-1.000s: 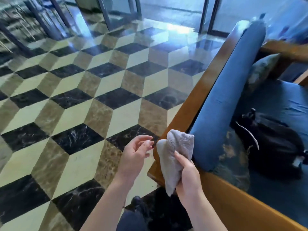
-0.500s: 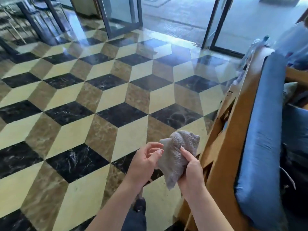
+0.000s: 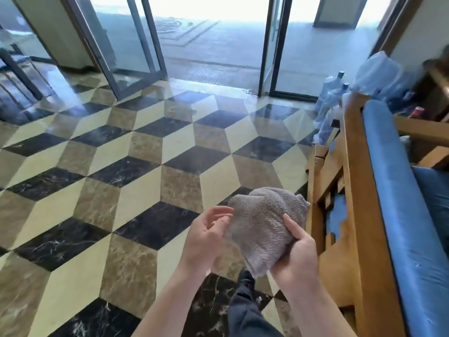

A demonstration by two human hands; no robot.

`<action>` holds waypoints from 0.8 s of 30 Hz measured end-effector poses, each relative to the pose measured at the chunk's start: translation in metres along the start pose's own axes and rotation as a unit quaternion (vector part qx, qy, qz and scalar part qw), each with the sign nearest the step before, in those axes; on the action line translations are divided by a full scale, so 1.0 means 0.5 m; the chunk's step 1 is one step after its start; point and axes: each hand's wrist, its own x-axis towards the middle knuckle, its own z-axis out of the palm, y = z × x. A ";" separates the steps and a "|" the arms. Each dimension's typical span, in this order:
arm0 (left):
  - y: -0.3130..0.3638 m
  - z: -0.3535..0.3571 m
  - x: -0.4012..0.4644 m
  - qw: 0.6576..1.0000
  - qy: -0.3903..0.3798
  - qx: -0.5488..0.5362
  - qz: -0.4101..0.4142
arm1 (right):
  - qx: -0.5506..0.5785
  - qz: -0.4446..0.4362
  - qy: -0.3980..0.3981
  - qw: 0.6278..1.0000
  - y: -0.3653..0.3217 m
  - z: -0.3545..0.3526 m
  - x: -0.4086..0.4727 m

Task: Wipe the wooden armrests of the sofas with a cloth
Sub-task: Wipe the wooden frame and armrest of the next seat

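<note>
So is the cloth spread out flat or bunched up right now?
Bunched up. The cloth is a rumpled wad gripped in the right hand, the left hand open beside it.

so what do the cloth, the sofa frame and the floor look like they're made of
Cloth: soft grey terry or microfibre, going by its fuzzy looped pile. Sofa frame: wood with an amber varnish, showing smooth flat boards; the grain is too blurred to confirm. Floor: polished stone tiles, probably marble, with pale veins and mirror-like reflections of the doors.
</note>
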 end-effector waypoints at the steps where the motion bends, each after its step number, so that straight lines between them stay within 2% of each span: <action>1: 0.011 0.010 0.051 1.000 -0.007 0.003 0.000 | 0.009 0.002 0.004 1.000 -0.016 0.015 0.038; 11: 0.199 0.182 0.606 0.987 -0.112 0.088 0.081 | 0.064 -0.068 0.038 0.995 -0.282 0.230 0.467; 18: 0.258 0.285 0.931 0.984 -0.137 0.080 0.076 | 0.100 -0.081 0.057 0.990 -0.440 0.324 0.720; 24: 0.304 0.397 1.256 0.978 -0.197 0.052 0.047 | 0.110 -0.109 0.128 0.980 -0.557 0.419 0.992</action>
